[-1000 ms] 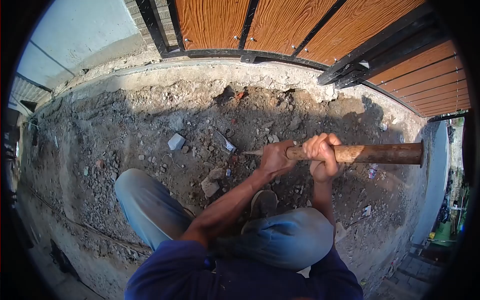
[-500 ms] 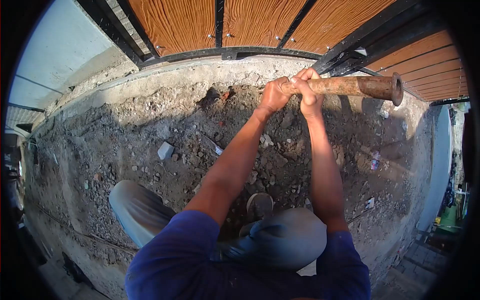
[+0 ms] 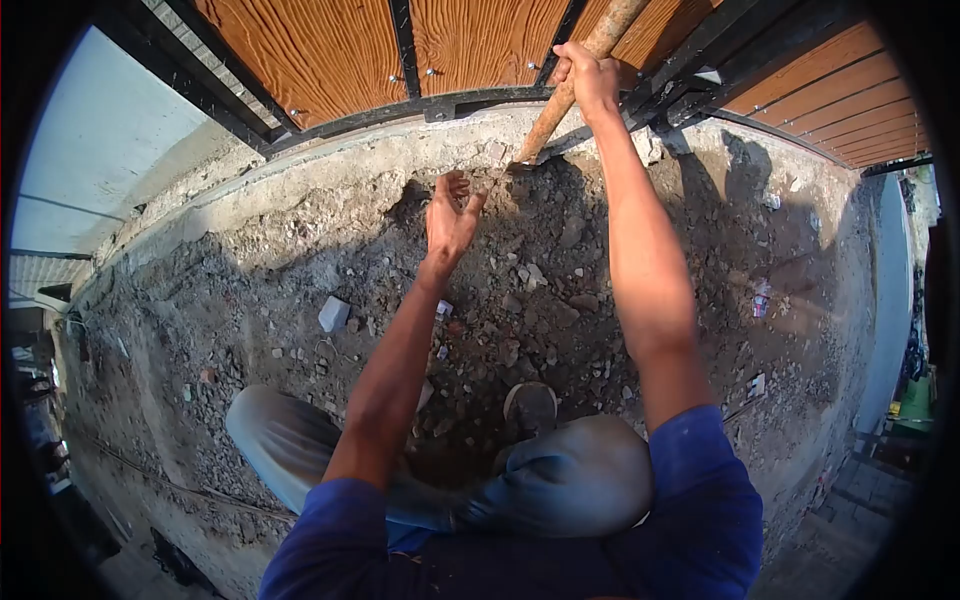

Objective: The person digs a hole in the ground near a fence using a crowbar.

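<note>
My right hand [image 3: 592,78] is wrapped around a rusty metal digging bar [image 3: 552,122], which leans up and to the right. The bar's lower end meets the broken edge of the concrete strip [image 3: 375,160], and its upper end passes out of view at the top. My left hand [image 3: 453,218] is off the bar, fingers apart and holding nothing. It hovers over the rubble, close to a dark hollow under the concrete edge.
A gate with wood-look panels [image 3: 485,45] in a black metal frame stands just beyond the concrete strip. Broken stones and soil [image 3: 560,300] cover the ground between the strip and my knees. A pale chunk [image 3: 334,314] lies to the left, coloured litter [image 3: 761,298] to the right.
My left hand has let go of the bar and moved left and down. My right hand has risen, swinging the bar from nearly level to steeply tilted, with its lower end at the concrete edge.
</note>
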The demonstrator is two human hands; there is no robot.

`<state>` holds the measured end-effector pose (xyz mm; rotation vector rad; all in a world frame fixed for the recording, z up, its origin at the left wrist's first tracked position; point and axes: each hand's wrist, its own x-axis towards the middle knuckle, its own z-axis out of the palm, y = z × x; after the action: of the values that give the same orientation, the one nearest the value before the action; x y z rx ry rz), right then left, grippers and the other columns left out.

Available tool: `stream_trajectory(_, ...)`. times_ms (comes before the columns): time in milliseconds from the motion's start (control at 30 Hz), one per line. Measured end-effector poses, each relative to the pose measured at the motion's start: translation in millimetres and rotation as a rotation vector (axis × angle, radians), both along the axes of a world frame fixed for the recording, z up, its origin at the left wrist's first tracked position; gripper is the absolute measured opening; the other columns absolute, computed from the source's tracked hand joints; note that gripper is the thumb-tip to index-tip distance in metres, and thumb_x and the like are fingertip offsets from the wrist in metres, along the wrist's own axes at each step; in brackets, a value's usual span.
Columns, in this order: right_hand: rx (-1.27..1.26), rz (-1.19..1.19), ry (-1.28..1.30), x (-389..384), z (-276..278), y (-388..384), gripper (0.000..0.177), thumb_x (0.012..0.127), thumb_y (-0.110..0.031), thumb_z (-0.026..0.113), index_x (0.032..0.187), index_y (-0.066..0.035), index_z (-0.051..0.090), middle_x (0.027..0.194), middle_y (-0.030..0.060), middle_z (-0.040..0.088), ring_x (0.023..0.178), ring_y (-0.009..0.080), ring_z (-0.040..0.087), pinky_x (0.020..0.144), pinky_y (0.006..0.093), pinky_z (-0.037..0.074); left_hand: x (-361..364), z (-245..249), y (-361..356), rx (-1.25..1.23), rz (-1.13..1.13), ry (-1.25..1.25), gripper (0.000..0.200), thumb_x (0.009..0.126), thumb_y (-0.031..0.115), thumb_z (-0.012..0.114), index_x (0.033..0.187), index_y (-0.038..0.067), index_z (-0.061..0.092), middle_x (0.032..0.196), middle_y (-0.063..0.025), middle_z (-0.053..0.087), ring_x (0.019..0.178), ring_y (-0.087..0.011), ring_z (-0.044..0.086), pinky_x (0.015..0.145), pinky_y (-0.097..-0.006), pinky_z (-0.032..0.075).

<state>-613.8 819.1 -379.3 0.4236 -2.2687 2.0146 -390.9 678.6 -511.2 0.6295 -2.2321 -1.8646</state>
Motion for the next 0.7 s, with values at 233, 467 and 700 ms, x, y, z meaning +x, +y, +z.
stream_trajectory(233,-0.151,0.113,0.134,162.9,-22.8,71.0,0.017,0.082,-0.005,0.067,0.075,-0.002,0.051,0.076,0.0095,0.061,0.073,0.0155,0.059,0.072,0.0323,0.048,-36.3,46.1,79.3,-0.168,-0.426,0.265,0.045,0.078,0.026,0.077,0.108,-0.002,0.06,0.105,-0.0252,0.066,0.099,-0.0399,0.064,0.091,-0.0489,0.048)
stream_trajectory(467,-0.189,0.187,-0.006,317.6,10.3,134.9,0.021,0.082,0.006,0.065,0.076,-0.004,0.048,0.072,0.0051,0.053,0.07,0.0152,0.052,0.074,0.0344,0.046,81.2,9.5,162.6,-0.141,-0.456,0.388,0.024,0.075,0.02,0.074,0.077,0.003,0.057,0.074,-0.0195,0.06,0.074,-0.0412,0.063,0.07,-0.0457,0.05)
stream_trajectory(700,-0.474,0.352,0.335,287.5,187.8,151.3,0.024,0.1,-0.025,0.055,0.098,-0.005,0.043,0.084,0.0056,0.044,0.063,0.0148,0.043,0.059,0.0321,0.044,77.1,160.2,180.0,-0.01,-0.356,0.535,0.02,0.073,0.017,0.074,0.077,0.003,0.059,0.073,-0.018,0.065,0.07,-0.0393,0.068,0.06,-0.0478,0.053)
